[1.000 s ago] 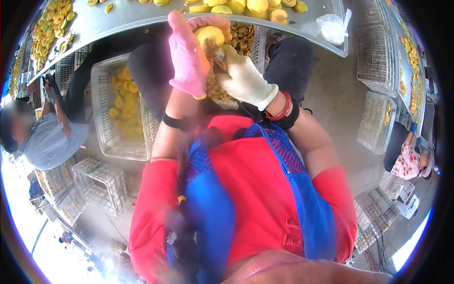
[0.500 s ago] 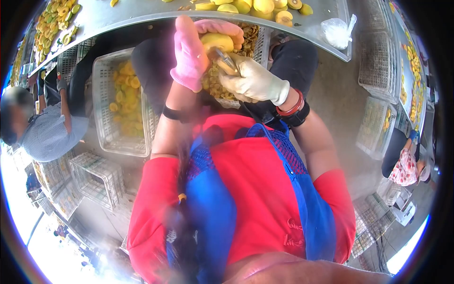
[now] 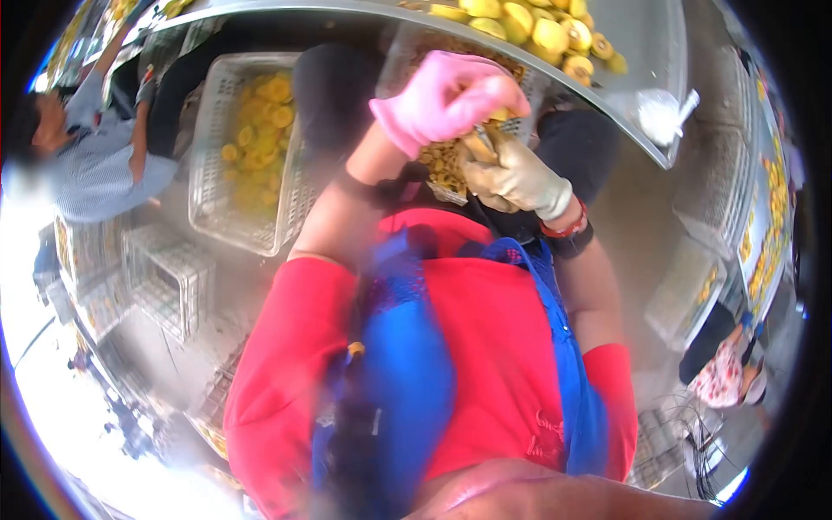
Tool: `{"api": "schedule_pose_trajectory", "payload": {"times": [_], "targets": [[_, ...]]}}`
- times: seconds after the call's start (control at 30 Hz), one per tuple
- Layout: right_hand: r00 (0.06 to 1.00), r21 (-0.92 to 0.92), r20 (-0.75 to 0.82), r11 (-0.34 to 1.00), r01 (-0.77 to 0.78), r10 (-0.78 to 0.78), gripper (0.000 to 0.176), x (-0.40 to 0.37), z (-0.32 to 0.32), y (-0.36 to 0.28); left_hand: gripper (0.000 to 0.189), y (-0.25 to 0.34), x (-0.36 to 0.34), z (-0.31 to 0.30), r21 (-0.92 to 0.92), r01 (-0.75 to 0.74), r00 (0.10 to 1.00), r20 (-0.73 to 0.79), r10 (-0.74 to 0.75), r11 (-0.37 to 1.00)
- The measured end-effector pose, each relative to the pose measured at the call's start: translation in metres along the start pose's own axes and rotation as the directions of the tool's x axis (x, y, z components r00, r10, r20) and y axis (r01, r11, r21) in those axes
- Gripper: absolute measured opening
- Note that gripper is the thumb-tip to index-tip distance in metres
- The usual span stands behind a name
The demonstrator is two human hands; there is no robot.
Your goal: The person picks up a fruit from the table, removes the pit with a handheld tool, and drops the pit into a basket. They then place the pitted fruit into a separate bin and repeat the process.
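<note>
My left hand (image 3: pixel 451 100), in a pink glove, is closed round a yellow fruit (image 3: pixel 500 114); only a sliver of the fruit shows under the fingers. Just below it, my right hand (image 3: pixel 516 178), in a whitish glove, grips a short hand tool (image 3: pixel 480 146) with a metal end. The tool's end points up at the fruit, and its tip is hidden by the left hand. Beneath both hands, between my knees, stands a crate (image 3: pixel 394 65) filled with small brownish-yellow pieces (image 3: pixel 446 169).
Whole and cut yellow fruits (image 3: pixel 550 35) lie on the metal table (image 3: pixel 637 52), beside a tied plastic bag (image 3: pixel 663 117) at its corner. A pale crate (image 3: pixel 204 173) of cut fruit stands to my left. A co-worker (image 3: pixel 113 165) is at far left, another person (image 3: pixel 719 373) at far right.
My left hand has turned from upright, with the fruit showing, to palm-down over it. The tool stays at the fruit. The whole view has shifted, carrying table and crates rightward and up.
</note>
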State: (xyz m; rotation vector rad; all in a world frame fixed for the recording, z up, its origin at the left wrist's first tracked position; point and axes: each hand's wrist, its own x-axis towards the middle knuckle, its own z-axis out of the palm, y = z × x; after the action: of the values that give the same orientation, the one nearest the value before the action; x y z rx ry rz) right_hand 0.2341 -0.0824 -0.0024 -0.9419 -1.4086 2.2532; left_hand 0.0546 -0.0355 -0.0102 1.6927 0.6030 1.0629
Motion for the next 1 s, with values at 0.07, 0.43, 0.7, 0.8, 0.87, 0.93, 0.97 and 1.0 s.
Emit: {"api": "schedule_pose_trajectory", "payload": {"times": [0.07,0.43,0.7,0.8,0.87,0.93,0.97,1.0], "targets": [[0.999,-0.103,-0.019,0.994,0.046,-0.048,0.022,0.004,0.001,0.003,0.030,0.003,-0.001,0.000,0.091,-0.021,1.000,0.010,0.020,0.996],[0.994,-0.357,0.034,0.928,0.109,-0.104,0.028,0.009,0.006,0.025,0.035,0.018,-0.026,0.001,0.134,0.114,0.968,-0.240,-0.080,0.984],[0.924,-0.586,-0.182,0.792,0.174,-0.338,0.026,0.006,0.010,0.039,0.048,0.043,-0.130,-0.135,0.259,0.875,0.313,-0.947,-0.071,0.408],[0.924,-0.528,-0.382,0.827,-0.194,-0.027,0.032,0.030,-0.021,0.084,0.048,0.040,-0.136,-0.156,0.351,0.929,0.352,-0.936,0.008,0.114],[0.916,-0.488,-0.400,0.839,-0.242,0.032,0.034,0.037,-0.031,0.099,0.048,0.028,-0.116,-0.152,0.441,0.862,0.453,-0.891,0.011,0.249],[0.900,-0.420,-0.435,0.883,-0.210,0.007,0.029,0.044,-0.033,0.104,0.048,0.005,-0.063,-0.128,0.597,0.717,0.637,-0.771,0.010,0.361],[0.890,-0.482,-0.453,0.855,-0.193,-0.054,0.029,0.042,-0.029,0.089,0.049,-0.007,-0.036,-0.119,0.643,0.681,0.711,-0.696,-0.103,0.352],[0.893,-0.468,-0.446,0.866,-0.177,-0.058,0.031,0.038,-0.027,0.079,0.055,-0.028,-0.013,-0.109,0.692,0.672,0.739,-0.651,-0.174,0.266]]}}
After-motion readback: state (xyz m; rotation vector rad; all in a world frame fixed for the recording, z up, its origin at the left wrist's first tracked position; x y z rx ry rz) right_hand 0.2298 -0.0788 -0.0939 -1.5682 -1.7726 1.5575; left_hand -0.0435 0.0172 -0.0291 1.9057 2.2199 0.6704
